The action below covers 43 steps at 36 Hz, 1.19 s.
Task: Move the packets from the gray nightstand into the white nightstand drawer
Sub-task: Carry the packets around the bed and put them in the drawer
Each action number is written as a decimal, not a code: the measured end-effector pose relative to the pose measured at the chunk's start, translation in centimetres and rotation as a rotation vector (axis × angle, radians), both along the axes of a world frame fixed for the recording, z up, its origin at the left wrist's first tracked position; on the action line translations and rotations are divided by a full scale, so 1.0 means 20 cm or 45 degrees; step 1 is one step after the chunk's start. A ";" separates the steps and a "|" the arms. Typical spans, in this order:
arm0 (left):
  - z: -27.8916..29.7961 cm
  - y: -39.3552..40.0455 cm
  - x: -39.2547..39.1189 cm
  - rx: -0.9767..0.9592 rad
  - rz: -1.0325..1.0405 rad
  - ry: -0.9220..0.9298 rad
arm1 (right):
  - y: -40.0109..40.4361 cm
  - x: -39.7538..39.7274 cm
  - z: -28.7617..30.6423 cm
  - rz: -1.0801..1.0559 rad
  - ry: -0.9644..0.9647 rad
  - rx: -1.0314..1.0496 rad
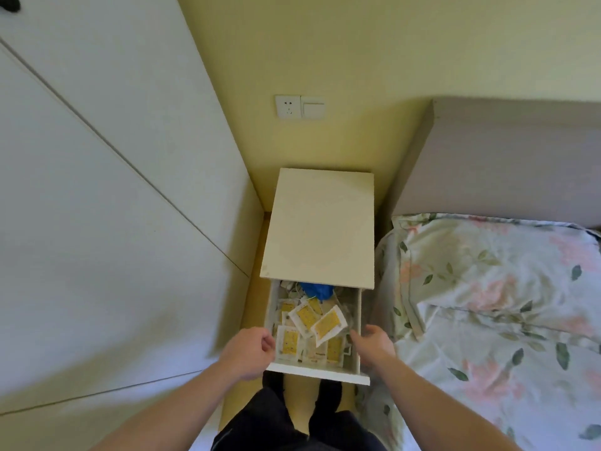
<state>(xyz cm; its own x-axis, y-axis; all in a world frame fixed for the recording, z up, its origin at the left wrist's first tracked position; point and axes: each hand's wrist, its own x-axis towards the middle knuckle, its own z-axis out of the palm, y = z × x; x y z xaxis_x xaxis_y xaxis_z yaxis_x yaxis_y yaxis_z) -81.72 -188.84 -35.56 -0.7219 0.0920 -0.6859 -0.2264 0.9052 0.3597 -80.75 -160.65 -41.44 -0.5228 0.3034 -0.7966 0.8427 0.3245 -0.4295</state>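
Your left hand (248,351) hangs at the left front corner of the open drawer (357,323), fingers loosely curled, holding nothing. Your right hand (374,341) reaches in at the right wall of the drawer, fingers loosely bent; whether the tips touch anything, you cannot tell. Between your hands, the packets (326,324) lie piled in the drawer, white with yellow centres, overlapping at angles. Beyond them, at the back, sits something blue (317,289) among cords. Further out is the white nightstand top (322,222). Right of your right hand lies the bed (487,304) with floral bedding; left of your left hand stands a wardrobe (97,190).
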 end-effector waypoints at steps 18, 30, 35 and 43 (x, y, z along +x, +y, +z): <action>0.03 0.20 -0.06 0.086 -0.967 0.119 | -0.17 0.81 0.37 -0.330 0.240 0.321; 0.25 0.37 0.40 0.206 -1.517 0.193 | -0.56 1.58 0.63 -0.793 0.263 0.403; 0.36 0.50 0.75 0.295 -1.760 0.270 | -0.64 1.98 0.74 -0.963 0.292 0.431; 0.57 0.72 1.69 0.463 -2.077 0.274 | -0.81 2.97 0.96 -1.225 0.356 0.600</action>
